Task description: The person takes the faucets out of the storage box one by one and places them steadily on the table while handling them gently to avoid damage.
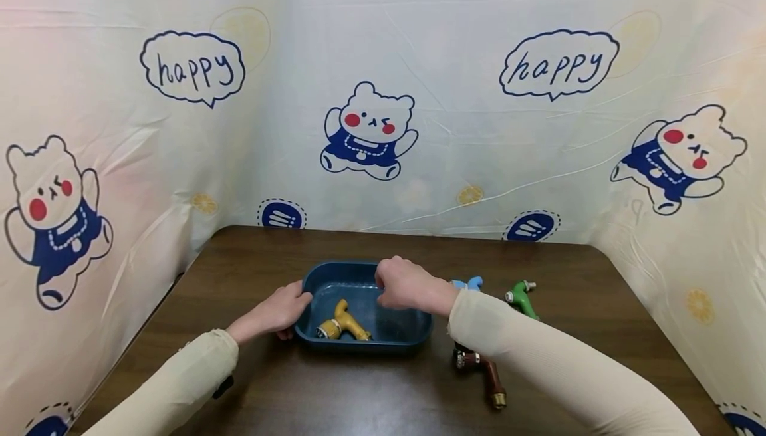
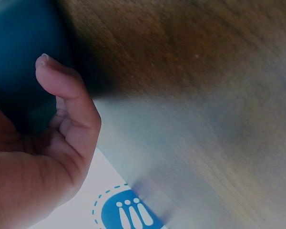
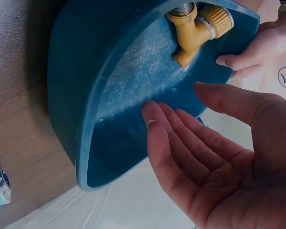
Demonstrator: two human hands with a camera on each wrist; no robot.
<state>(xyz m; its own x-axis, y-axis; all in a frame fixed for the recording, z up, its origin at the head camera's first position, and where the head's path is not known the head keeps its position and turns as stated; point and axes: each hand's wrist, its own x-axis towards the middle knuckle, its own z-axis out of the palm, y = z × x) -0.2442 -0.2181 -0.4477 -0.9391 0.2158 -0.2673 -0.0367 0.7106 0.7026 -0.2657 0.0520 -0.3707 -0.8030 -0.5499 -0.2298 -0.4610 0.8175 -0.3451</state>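
A dark blue plastic basin (image 1: 365,347) stands on the table, with a yellow faucet (image 1: 346,323) lying in its front left part. At the basin's left end my left hand (image 1: 278,311) grips the wall, the thumb at the rim and the fingers outside and below. Over the basin's right side is my right hand (image 1: 408,284). Its fingers are loosely bent and hold nothing, and a gap shows between thumb and fingers in the right wrist view. The yellow faucet (image 3: 187,36) is apart from that hand.
Right of the basin lie a blue faucet (image 1: 474,284), a green faucet (image 1: 522,300) and a brown-red faucet (image 1: 492,381). My right sleeve (image 1: 538,343) passes over this area and covers parts of them. A printed curtain (image 1: 455,143) surrounds the wooden table (image 1: 371,396).
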